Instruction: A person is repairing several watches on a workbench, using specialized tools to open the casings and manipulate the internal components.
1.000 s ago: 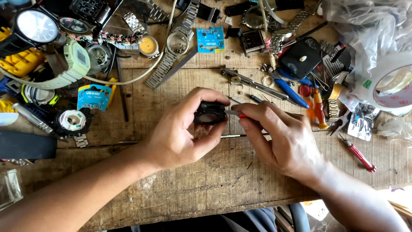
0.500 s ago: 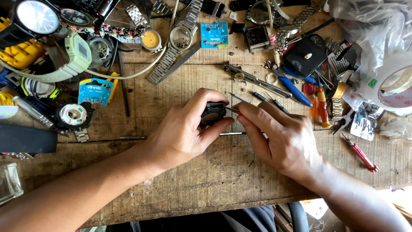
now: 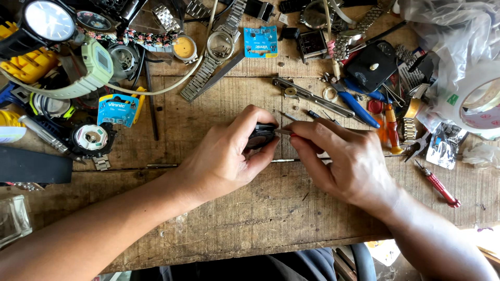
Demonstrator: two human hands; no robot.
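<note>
at mid-frame the left hand [image 3: 224, 158] pinches a small black watch case [image 3: 259, 136] in curled fingers; the right hand [image 3: 344, 158] fingers press together around a thin tool [image 3: 285, 132] touching it, above the bench [image 3: 260, 218].

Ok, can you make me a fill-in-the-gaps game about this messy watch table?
1. The left hand holds a small ____ watch case.
2. The right hand pokes it with a thin ____.
3. The loose screwdriver beside the right hand is ____.
4. The table is made of ____.

Missing words: black; tool; red; wood

Black watch case [image 3: 260, 136] between both hands
</note>
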